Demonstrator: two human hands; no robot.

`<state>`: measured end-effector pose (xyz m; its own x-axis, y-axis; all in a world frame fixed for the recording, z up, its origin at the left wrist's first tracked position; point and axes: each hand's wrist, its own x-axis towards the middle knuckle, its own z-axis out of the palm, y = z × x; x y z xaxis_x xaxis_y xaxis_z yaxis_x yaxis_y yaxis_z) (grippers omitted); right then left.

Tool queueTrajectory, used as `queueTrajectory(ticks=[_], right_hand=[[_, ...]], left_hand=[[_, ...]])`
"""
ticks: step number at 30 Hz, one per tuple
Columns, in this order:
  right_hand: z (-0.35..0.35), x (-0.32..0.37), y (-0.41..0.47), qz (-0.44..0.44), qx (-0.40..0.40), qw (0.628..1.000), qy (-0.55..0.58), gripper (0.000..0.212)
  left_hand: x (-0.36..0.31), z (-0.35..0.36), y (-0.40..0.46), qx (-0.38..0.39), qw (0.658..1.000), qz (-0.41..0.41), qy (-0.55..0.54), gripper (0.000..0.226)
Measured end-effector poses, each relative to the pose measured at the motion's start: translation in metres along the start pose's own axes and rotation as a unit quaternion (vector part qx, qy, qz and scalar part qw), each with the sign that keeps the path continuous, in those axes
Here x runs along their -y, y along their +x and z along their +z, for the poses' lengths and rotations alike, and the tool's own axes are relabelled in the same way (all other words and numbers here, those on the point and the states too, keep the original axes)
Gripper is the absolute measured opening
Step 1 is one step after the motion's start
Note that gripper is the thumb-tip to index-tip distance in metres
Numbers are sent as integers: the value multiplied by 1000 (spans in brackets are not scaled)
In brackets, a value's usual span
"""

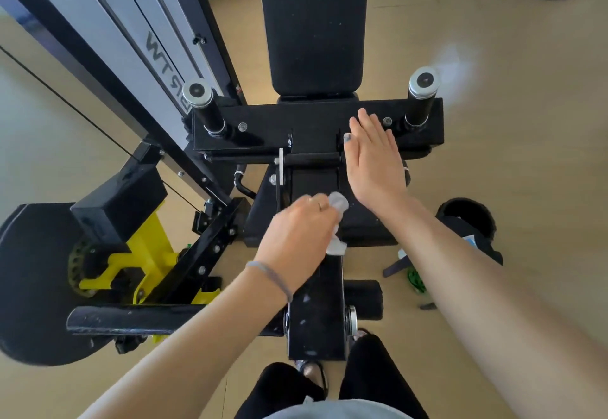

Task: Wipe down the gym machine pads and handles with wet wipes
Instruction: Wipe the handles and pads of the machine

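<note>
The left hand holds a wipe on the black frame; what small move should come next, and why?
Probably sweep the wet wipe, gripped by the left hand, forward along the black frame toward the crossbar. White specks show on the frame nearer the person, so a pass back should follow. The right hand rests flat, steadying.

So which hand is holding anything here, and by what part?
The left hand grips a crumpled wet wipe by its bunched middle. The right hand holds nothing, fingers straight.

Partial letters "R TW" on white weight-stack shroud (158, 47), upside down
</note>
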<state>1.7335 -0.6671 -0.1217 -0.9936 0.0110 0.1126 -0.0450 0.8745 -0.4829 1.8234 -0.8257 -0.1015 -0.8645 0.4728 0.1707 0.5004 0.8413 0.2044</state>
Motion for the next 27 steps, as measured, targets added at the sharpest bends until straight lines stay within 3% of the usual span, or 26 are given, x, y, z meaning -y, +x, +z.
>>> queueTrajectory(ticks=[3,9,13,15,20,25,27], right_hand=[[1,-2,2,4,2,1000,-8,53],[-2,-9,1,-38,17,999,-12,55],[-10,-25,-7,-116,-7,993,-20,56],[-10,-33,-17,-181,-35,983,-1,52],[-11,-37,-25,-213,-13,976,37,51],[-5,-20,-18,-170,31,985,25,58],[-4,-15,-16,-154,58,986,18,48]], left_hand=[[0,7,-17,5,1000,9,-19,27],[1,8,41,-84,981,-174,-5,13],[-38,20,16,-50,993,-107,14,23],[-46,28,4,-36,992,-115,30,24],[-33,19,18,-132,948,-290,9,4],[-62,27,-10,-37,979,-198,39,14],[-65,30,-16,-25,978,-203,40,15]])
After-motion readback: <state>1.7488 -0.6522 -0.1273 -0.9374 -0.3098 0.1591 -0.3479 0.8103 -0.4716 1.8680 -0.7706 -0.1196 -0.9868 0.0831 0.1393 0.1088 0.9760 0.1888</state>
